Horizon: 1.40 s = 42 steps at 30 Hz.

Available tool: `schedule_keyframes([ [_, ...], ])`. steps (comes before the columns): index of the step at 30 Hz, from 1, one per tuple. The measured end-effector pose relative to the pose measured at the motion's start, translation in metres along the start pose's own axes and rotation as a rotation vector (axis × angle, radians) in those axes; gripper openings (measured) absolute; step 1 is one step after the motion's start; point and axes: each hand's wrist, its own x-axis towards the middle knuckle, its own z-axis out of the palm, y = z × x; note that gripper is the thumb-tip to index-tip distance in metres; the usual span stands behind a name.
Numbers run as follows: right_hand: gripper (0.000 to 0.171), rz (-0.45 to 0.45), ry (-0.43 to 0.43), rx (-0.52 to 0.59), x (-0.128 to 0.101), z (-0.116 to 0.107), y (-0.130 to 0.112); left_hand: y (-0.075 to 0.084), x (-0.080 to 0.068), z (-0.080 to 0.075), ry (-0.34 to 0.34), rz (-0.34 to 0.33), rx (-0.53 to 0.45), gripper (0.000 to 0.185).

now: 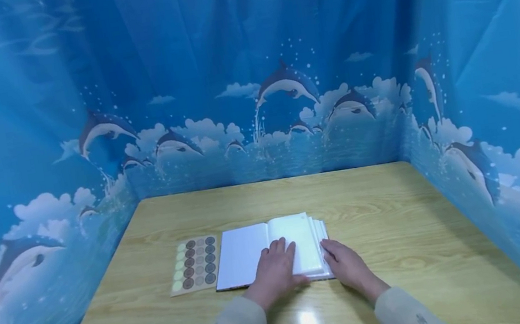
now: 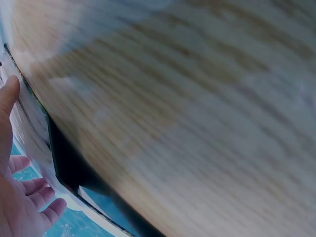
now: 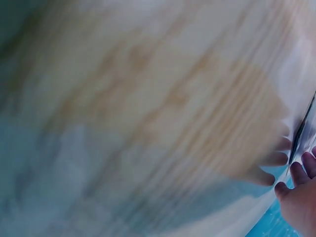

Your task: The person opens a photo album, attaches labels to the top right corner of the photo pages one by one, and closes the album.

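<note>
Two flat, open hands on the open book point(image 1: 273, 247) — left hand point(image 1: 274, 270) on the page, right hand point(image 1: 348, 266) at its edge.

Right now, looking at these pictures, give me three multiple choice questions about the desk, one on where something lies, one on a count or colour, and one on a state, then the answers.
1. Where does the sticker sheet lie relative to the book?
A. On top of its pages
B. Beside it on the table, on the person's left
C. At the far edge of the table

2. How many columns of round stickers does the sheet show?
A. Four
B. One
C. Nine

3. What state is the book in?
A. Closed, cover up
B. Standing upright
C. Open, lying flat on the wooden table

Answers: 1 B, the head view shows the sheet flat next to the book's left page. 2 A, four columns of dots run down the sheet. 3 C, white pages are spread, the left hand rests flat on the right-hand page and the right hand touches the fanned page edges.
</note>
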Motion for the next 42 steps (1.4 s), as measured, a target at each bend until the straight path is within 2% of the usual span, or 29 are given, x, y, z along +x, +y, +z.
schedule_keyframes([
  [8, 0.041, -0.008, -0.020, -0.017, -0.001, -0.001, 0.003, -0.001, -0.001, 0.002, -0.007, -0.005, -0.051, 0.091],
  [15, 0.042, -0.029, -0.015, -0.087, 0.000, -0.001, 0.005, -0.003, -0.001, -0.004, -0.025, -0.012, -0.123, 0.087],
  [20, 0.042, -0.002, -0.036, -0.092, 0.002, -0.001, 0.005, -0.005, -0.002, -0.006, -0.046, -0.025, -0.169, 0.081],
  [27, 0.042, -0.002, -0.033, -0.093, 0.002, -0.001, 0.005, -0.011, -0.004, -0.007, 0.001, 0.016, -0.174, 0.065],
  [33, 0.042, 0.032, -0.042, -0.068, 0.002, -0.001, 0.004, -0.012, -0.004, -0.009, 0.026, 0.018, -0.190, 0.055],
  [39, 0.043, 0.055, -0.046, -0.036, 0.002, -0.001, 0.002, -0.008, -0.004, -0.005, 0.000, 0.010, -0.189, 0.068],
  [42, 0.044, 0.052, -0.047, -0.033, 0.001, -0.001, 0.002, -0.005, -0.004, -0.001, -0.020, 0.017, -0.153, 0.073],
])
